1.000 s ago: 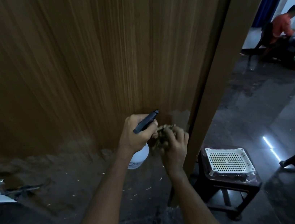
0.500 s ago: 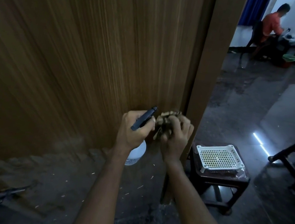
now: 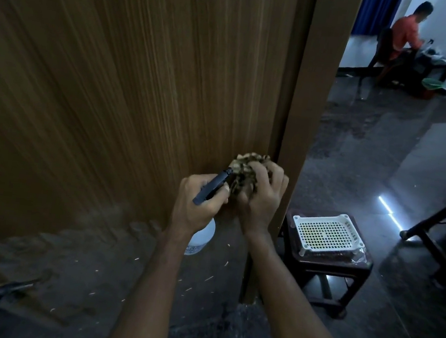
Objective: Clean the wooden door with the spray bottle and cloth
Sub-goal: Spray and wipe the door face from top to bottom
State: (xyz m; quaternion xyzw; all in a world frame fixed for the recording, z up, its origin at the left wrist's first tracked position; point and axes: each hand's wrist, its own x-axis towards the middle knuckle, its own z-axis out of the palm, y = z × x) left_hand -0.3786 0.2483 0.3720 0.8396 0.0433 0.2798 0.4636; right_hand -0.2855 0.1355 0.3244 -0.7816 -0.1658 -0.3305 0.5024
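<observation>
The wooden door [image 3: 120, 74] fills the left and centre of the view, its edge running down the middle. My left hand [image 3: 198, 202] grips the spray bottle [image 3: 202, 237], whose white body hangs below my fist and whose dark trigger head sticks up toward the cloth. My right hand [image 3: 262, 200] holds a crumpled patterned cloth [image 3: 248, 166] bunched against the door's lower part, close to its edge. The two hands almost touch.
A dark wooden stool [image 3: 324, 272] carrying a white perforated tray [image 3: 326, 233] stands on the floor just right of the door edge. Another dark furniture leg [image 3: 437, 227] is at far right. A person sits at a desk [image 3: 407, 31] in the far room. Light specks litter the dark floor.
My right hand with the cloth has moved up the door near its edge. The left hand with the bottle rose slightly with it.
</observation>
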